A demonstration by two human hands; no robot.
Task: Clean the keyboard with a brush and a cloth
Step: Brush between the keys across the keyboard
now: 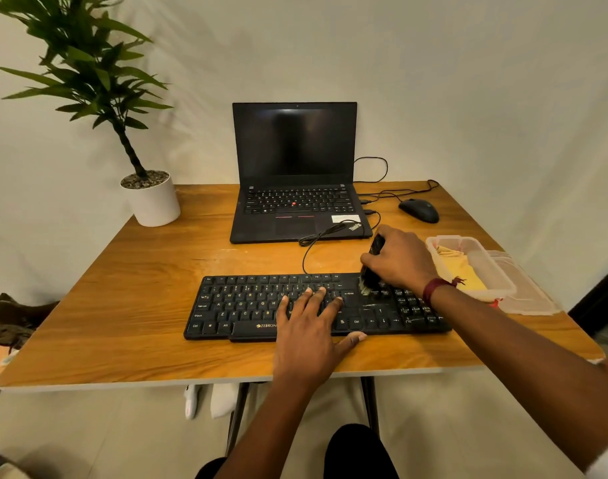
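1. the right hand (399, 262) is curled round a black brush (369, 281). its bristles are down on the right part of the black zebronics keyboard (247, 305). a hard push may send dust deeper under the keys.
2. the left hand (309, 326) lies flat on the middle keys, fingers spread (it seems to hold the board steady). if it lifts, the keyboard could slide.
3. the yellow cloth (466, 274) sits in a clear plastic box (477, 240) just beside the right wrist. a big sweep could bump the box.
4. the keyboard cable (303, 259) runs near the brush and could get caught.
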